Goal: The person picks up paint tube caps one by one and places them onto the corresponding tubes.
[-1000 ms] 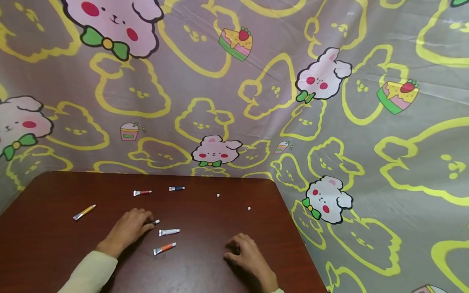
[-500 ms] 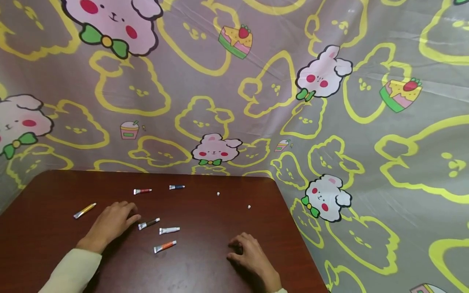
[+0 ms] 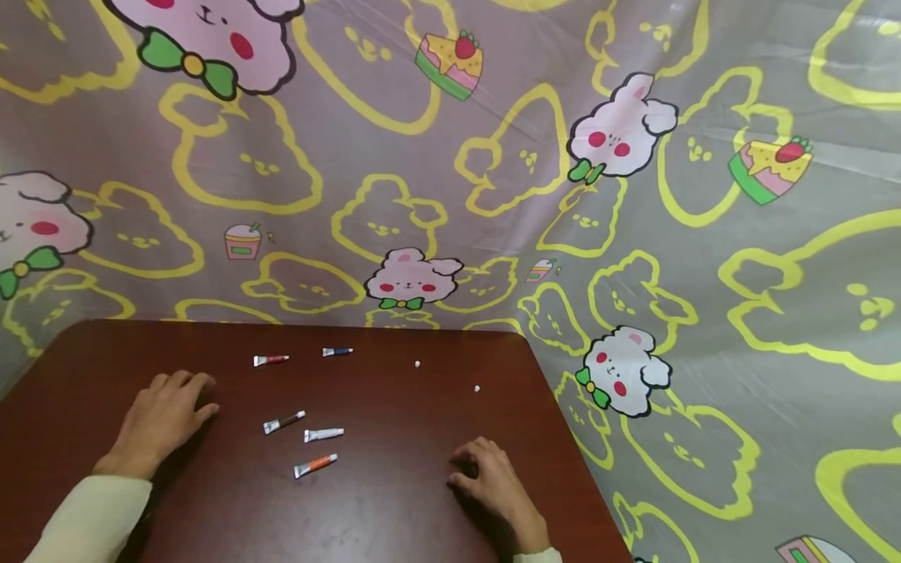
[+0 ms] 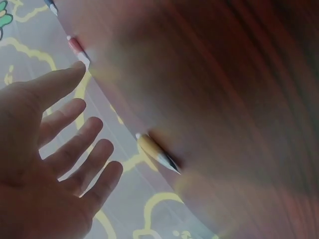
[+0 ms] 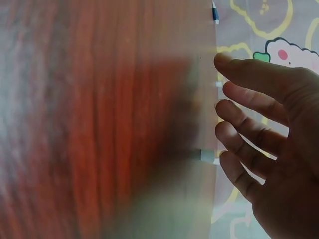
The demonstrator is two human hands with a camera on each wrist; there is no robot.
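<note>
My left hand (image 3: 158, 418) hovers over the left of the table, fingers spread. In the left wrist view a yellow paint tube (image 4: 155, 152) lies apart from the fingertips; in the head view the hand hides it. Toward the middle lie a dark brown paint tube (image 3: 285, 422), a white paint tube (image 3: 324, 435) and an orange paint tube (image 3: 315, 466). Farther back are a red paint tube (image 3: 271, 360) and a blue paint tube (image 3: 338, 352). My right hand (image 3: 496, 485), fingers loosely bent, holds nothing at the right of the table.
Two tiny white pieces, one (image 3: 418, 363) at the back and another (image 3: 476, 389) nearer the right edge, lie on the dark wooden table (image 3: 394, 516). A patterned curtain (image 3: 493, 117) hangs behind the table and along its right side.
My left hand has let go of the dark brown tube, which stays on the table, and has moved left to cover the yellow one. The right hand has barely shifted.
</note>
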